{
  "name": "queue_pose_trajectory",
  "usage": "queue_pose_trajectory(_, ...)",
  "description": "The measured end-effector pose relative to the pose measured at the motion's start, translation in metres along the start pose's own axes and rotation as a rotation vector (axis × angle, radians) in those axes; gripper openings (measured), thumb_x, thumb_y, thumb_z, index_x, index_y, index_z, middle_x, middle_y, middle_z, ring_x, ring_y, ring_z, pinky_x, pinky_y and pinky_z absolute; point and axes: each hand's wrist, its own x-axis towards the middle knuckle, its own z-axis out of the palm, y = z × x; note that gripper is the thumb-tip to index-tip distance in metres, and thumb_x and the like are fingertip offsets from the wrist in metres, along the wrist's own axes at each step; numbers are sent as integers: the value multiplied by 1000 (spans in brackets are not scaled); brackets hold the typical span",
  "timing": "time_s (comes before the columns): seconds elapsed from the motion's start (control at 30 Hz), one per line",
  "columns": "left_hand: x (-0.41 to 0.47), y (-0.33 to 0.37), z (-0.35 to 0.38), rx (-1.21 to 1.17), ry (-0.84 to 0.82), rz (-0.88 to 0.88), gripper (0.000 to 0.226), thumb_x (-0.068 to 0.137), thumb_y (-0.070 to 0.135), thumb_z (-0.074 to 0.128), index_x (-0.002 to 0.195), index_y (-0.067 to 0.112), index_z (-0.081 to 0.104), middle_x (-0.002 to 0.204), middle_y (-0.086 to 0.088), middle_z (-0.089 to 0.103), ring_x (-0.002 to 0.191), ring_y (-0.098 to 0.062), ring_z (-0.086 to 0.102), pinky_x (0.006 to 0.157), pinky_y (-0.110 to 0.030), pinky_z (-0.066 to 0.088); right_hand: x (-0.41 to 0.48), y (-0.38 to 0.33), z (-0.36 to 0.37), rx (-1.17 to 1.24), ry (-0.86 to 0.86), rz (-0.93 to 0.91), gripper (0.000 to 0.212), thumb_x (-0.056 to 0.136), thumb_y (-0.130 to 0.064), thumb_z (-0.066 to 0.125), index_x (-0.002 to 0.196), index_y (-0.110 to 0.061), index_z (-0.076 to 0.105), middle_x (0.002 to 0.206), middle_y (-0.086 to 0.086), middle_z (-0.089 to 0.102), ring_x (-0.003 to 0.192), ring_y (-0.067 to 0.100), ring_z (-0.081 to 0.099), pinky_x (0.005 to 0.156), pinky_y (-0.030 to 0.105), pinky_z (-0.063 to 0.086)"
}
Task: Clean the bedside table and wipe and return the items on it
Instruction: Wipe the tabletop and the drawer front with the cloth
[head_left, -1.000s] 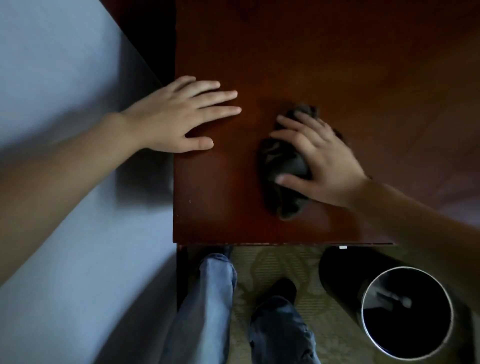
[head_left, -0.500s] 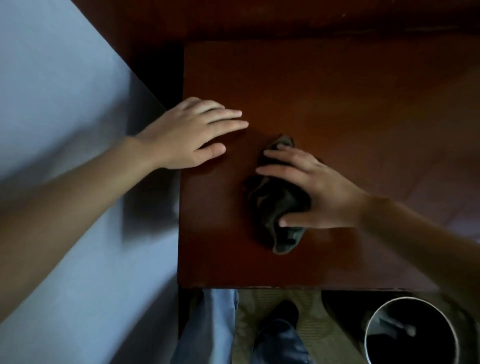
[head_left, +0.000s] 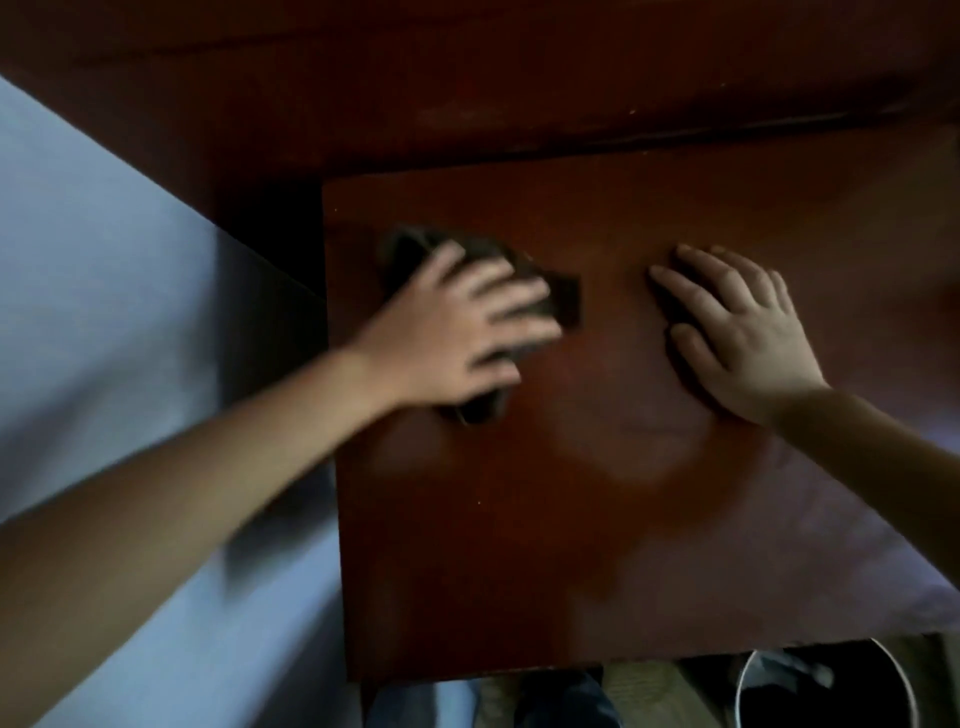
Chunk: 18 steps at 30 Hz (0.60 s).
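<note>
The dark red wooden bedside table (head_left: 571, 519) fills the middle of the view, its top bare. A dark crumpled cloth (head_left: 410, 249) lies on its far left part. My left hand (head_left: 457, 322) is pressed down on the cloth with fingers spread over it; it is blurred by motion. My right hand (head_left: 737, 332) rests flat on the tabletop to the right of the cloth, fingers apart, holding nothing. Most of the cloth is hidden under my left hand.
A pale blue bed sheet (head_left: 104, 312) runs along the table's left side. A dark wooden headboard (head_left: 467, 78) stands behind. Below the table's front edge are a round black bin with a white rim (head_left: 831, 686) and my jeans (head_left: 561, 696).
The cloth has passed from my right hand to my left and moved toward the table's far left corner. My right hand now lies flat on the table.
</note>
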Motion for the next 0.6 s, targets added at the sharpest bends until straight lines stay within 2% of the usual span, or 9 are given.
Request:
queue_pose_trajectory(0.1, -7, -71, -10, -36, -26, -311, 55, 85, 56, 33, 135, 36, 44, 145, -3, 44, 128, -34, 42, 97, -62, 29, -1, 0, -2, -4, 18, 2, 50, 91, -35, 34, 139, -22, 40, 143, 13, 42, 130, 32, 30, 101, 53, 28)
queue_pose_trajectory(0.17, -11, -89, -10, -42, -22, -402, 57, 85, 54, 31, 137, 33, 42, 146, -4, 42, 129, -35, 40, 95, -60, 32, 0, 0, -2, 4, 22, -10, 50, 90, -35, 35, 138, -21, 41, 143, 12, 42, 130, 32, 31, 101, 53, 28)
queue_pose_trajectory(0.27, -1, -84, -10, -39, -5, -364, 56, 86, 49, 33, 137, 26, 43, 143, -9, 44, 126, -36, 43, 90, -58, 36, 0, 2, -1, 45, 38, -21, 49, 89, -33, 38, 134, -17, 46, 141, 12, 44, 129, 31, 33, 102, 51, 27)
queue_pose_trajectory(0.37, 33, -52, -11, -47, 23, -152, 58, 85, 47, 37, 136, 22, 46, 142, -9, 47, 126, -33, 45, 91, -58, 37, -1, 4, 1, 100, 103, -25, 43, 87, -28, 41, 122, -7, 54, 131, 18, 51, 121, 31, 38, 101, 44, 29)
queue_pose_trajectory(0.43, 66, -19, -9, -61, 29, -38, 62, 84, 48, 38, 140, 21, 41, 145, -5, 43, 130, -29, 42, 96, -58, 33, -2, 4, 1, 134, 158, 23, 37, 86, -23, 42, 111, 1, 55, 117, 24, 54, 106, 30, 39, 93, 40, 30)
queue_pose_trajectory(0.5, 101, 6, -6, -83, 1, -95, 62, 91, 46, 39, 146, 22, 27, 153, 1, 29, 139, -23, 28, 105, -55, 22, -1, 3, 2, 154, 207, 72, 30, 84, -17, 43, 102, 5, 52, 103, 27, 52, 93, 29, 36, 86, 37, 29)
queue_pose_trajectory(0.6, 148, 10, -6, -102, 15, -257, 57, 96, 38, 36, 148, 25, 19, 156, 6, 18, 143, -18, 15, 110, -53, 15, -1, 5, 3, 164, 223, 89, 23, 83, -13, 44, 96, 5, 51, 99, 26, 51, 90, 28, 35, 84, 35, 28)
